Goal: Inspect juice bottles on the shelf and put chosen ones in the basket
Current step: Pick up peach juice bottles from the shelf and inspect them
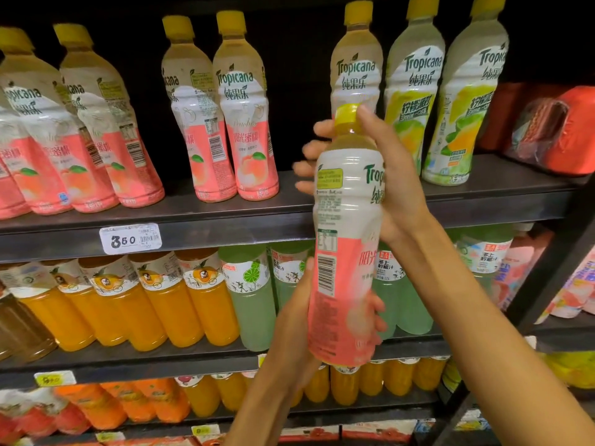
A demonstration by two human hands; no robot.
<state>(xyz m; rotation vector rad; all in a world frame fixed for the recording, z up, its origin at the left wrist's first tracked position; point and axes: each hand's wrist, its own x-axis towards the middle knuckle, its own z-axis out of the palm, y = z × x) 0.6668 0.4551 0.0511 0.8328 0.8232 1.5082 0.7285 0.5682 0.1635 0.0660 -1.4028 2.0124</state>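
A person holds a pink-and-white labelled plastic peach juice bottle with a yellow cap [346,239] upright in both hands in front of a dark metal store shelf [225,220]; the right hand [386,175] wraps the bottle's upper part just below the cap, thumb beside the cap and fingers curled round the far side; the left hand [299,320] cups the pink lower part, thumb along the near side and fingertips showing past the right edge; the bottle's barcode and printed panel face the camera, with the brand name turned partly out of sight. On the top shelf behind it stand more yellow-capped peach juice bottles [244,123], some leaning, and to the right two yellow-and-green labelled lemon juice bottles [412,101]; a red wrapped package [560,130] lies at the shelf's right end; a white price tag reading 3.50 [130,241] is fixed to the shelf's front edge. The shelf below carries a row of orange juice bottles [167,304] and pale green lime drink bottles [254,297]; lower still, further orange bottles [370,381] stand behind the forearms; no basket is in view.
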